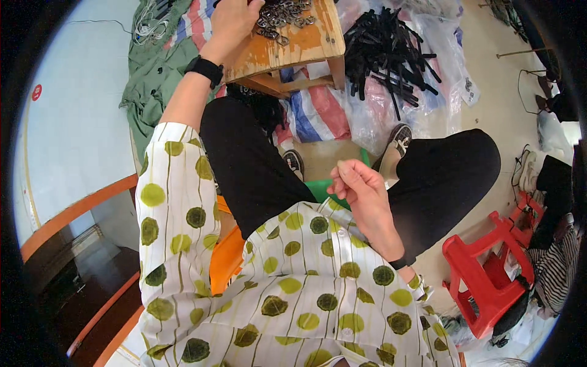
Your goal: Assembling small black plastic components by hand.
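My left hand (234, 23) reaches over the left side of a worn wooden stool (293, 50). The upper edge of the picture cuts off part of its fingers, which look closed; a bit of something black shows beside them. Right of this hand, a heap of small metal buckles (282, 17) lies on the stool top. Above my lap, my right hand (365, 197) is held with curled fingers and the thumb pressed against the index finger. Whatever may be in that pinch is hidden.
Many black straps (391, 58) are piled on clear plastic sheeting (449, 101) right of the wooden stool. Green cloth (153, 92) and a striped sheet (321, 113) lie around it. A red plastic stool (489, 269) stands at right, near another person's leg (553, 183).
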The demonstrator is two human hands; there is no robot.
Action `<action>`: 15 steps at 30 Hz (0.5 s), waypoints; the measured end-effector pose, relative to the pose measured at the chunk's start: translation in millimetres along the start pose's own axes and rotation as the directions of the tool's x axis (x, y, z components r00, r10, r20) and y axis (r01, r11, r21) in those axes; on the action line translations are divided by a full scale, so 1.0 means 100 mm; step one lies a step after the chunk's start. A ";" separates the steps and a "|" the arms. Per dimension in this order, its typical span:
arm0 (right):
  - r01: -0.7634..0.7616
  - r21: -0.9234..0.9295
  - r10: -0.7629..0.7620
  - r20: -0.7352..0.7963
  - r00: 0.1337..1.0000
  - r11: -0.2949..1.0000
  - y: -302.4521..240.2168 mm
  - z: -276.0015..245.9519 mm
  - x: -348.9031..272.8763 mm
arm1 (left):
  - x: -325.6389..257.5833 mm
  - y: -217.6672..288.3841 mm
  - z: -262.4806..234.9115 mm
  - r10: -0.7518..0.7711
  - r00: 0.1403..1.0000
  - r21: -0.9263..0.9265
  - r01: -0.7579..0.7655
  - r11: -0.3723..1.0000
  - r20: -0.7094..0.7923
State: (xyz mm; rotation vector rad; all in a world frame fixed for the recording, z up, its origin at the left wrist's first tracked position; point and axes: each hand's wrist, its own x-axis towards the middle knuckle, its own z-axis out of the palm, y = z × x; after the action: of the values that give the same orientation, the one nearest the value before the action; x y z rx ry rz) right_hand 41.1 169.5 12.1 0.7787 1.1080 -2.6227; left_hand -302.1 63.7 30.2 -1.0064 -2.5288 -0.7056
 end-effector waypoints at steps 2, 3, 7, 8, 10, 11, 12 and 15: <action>0.014 -0.006 -0.014 0.014 1.000 1.000 0.00 0.02 -0.01 | -0.02 0.15 -0.11 -0.134 0.990 -0.029 0.132 0.991 -0.050; 0.010 -0.003 -0.010 0.001 1.000 1.000 0.03 0.02 -0.02 | -0.06 0.25 -0.18 -0.128 0.990 -0.025 0.127 0.992 -0.063; 0.064 0.000 -0.064 -0.008 0.998 0.998 0.04 0.03 -0.01 | -0.26 0.40 -0.40 -0.150 0.987 -0.430 0.157 0.889 0.050; 0.076 -0.013 -0.076 -0.004 0.997 0.997 0.03 0.01 0.01 | -0.39 0.54 -0.44 -0.140 0.969 -0.590 0.236 0.772 0.204; 0.187 0.144 -0.169 -0.128 0.977 0.972 0.04 -0.04 0.02 | -0.69 0.83 -0.62 -0.037 0.884 -0.723 0.405 0.560 0.467; 0.194 0.166 -0.181 -0.091 0.979 0.967 0.03 -0.11 0.04 | -0.82 0.91 -0.70 0.018 0.809 -0.706 0.501 0.500 0.587; 0.186 0.155 -0.175 -0.081 0.981 0.970 -0.02 -0.05 0.04 | -0.96 0.97 -0.75 0.116 0.779 -0.727 0.506 0.464 0.617; 0.109 0.086 -0.114 0.057 0.992 0.990 -0.16 0.07 0.00 | -1.28 1.09 -0.85 0.146 0.691 -0.684 0.621 0.382 0.708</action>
State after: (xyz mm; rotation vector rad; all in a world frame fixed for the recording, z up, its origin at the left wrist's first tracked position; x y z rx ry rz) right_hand 32.4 176.0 25.7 0.6648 1.0621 -2.7808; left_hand -126.0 15.6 75.5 -1.3323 -2.8732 -2.4702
